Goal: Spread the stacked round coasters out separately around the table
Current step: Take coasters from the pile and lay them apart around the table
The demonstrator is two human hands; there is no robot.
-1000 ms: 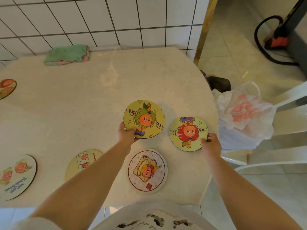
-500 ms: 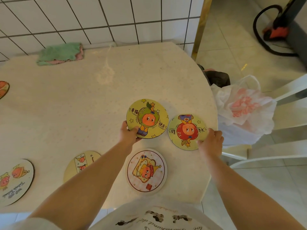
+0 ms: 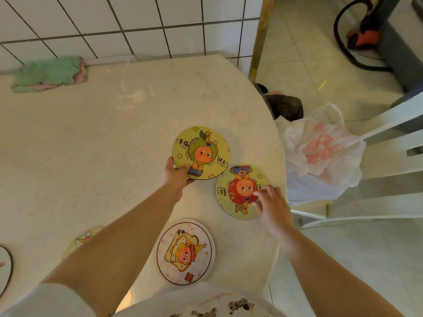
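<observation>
The left hand [image 3: 177, 173] grips the near-left rim of a yellow round coaster [image 3: 201, 152] printed with a green-hooded orange character, thumb on top and the other fingers curled beneath. That coaster lies toward the right part of the pale counter [image 3: 91, 145]; whether it sits flat or is lifted slightly at the gripped side is hard to judge from this angle. Just beside it, nearer the counter's right edge, lies a second yellow coaster [image 3: 240, 193] showing a red-suited orange character printed upside down to the viewer. The two rims nearly touch. The right hand [image 3: 272, 207] is spread loosely, its fingertips [image 3: 259, 194] pressing on the right part of that coaster's face without closing round it.

Closer to the person, a white coaster with a red ring and a toast-like character [image 3: 185, 251] lies flat and apart from the other two. Under the left forearm a further yellowish coaster [image 3: 83, 239] peeks out, mostly covered. At the far left edge of view is a sliver of another round coaster with a dark rim [image 3: 5, 271].

A folded green and pink cloth [image 3: 49, 73] rests at the back of the counter against the tiled wall [image 3: 137, 17]. Beyond the counter's right edge a white plastic bag with red print [image 3: 320, 152] sits on a white chair [image 3: 389, 138].
</observation>
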